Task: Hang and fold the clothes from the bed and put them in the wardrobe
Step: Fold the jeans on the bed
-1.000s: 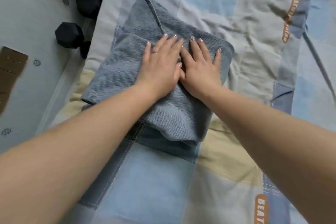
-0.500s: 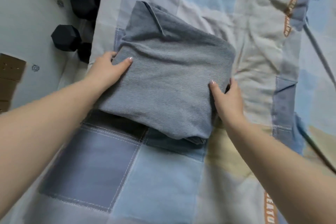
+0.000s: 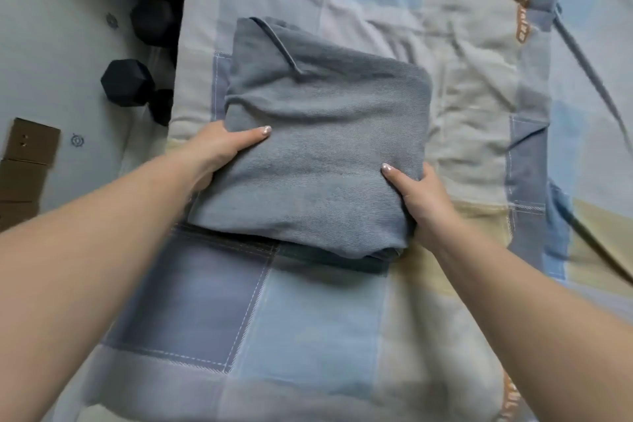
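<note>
Folded grey garment (image 3: 318,161) is lying on the bed (image 3: 308,319), on the patchwork cover, roughly mid-frame and close to the bed's left edge. Both hands are gripping it from opposite sides. Left hand (image 3: 219,151) is clamping the left edge: thumb is lying on top of the fabric pointing right, fingers are going underneath (not visible, so how far under I cannot tell). Right hand (image 3: 421,202) is clamping the right edge near the near-right corner: thumb on top pointing up-left, fingers are wrapping around the side and under the stack. Both grips are closed on the cloth, nothing loose between thumb and fabric. The garment is sitting as a thick multi-layer rectangle, folded edges showing at the near side, a darker layer peeking out at the bottom right. A seam or strap-like strip is running diagonally across its far-left part. Whether the stack is resting fully on the bed or is being raised slightly, I cannot tell. On the floor to the left, two dark hex dumbbells (image 3: 125,82) are lying beside the bed, and a brown cardboard piece (image 3: 29,154) is showing at the left frame edge. A dark cord (image 3: 589,75) is running diagonally over the cover on the right, well apart from the garment.
</note>
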Demonstrator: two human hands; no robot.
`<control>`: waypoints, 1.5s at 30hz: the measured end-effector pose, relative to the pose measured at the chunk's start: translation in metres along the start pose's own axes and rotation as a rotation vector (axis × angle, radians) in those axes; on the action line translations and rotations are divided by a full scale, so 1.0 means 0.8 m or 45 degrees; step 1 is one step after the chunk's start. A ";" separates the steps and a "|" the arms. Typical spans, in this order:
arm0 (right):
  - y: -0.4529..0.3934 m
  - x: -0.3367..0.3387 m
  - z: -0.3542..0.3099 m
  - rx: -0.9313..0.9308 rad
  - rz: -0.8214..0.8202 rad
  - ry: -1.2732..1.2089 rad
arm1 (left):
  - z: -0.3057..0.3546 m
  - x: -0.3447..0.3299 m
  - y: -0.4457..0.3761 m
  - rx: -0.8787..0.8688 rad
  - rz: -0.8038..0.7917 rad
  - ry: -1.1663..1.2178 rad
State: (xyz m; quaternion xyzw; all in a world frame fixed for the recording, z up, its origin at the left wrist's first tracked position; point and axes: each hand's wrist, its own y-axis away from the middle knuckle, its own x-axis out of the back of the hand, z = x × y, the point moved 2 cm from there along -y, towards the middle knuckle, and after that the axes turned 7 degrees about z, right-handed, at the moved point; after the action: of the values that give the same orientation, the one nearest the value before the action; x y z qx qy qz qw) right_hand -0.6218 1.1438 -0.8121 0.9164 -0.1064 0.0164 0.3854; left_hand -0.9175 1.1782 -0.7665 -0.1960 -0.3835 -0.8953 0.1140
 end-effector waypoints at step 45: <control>0.698 0.495 -0.170 0.460 0.896 -0.488 | 0.350 -0.144 0.665 -0.550 -1.071 -0.115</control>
State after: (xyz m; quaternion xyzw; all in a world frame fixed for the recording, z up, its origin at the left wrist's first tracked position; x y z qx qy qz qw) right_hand -0.3437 0.7885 -0.2793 0.8635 -0.4772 -0.0054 0.1631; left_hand -0.5515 1.0278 -0.2991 -0.0816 -0.2390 -0.9137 -0.3185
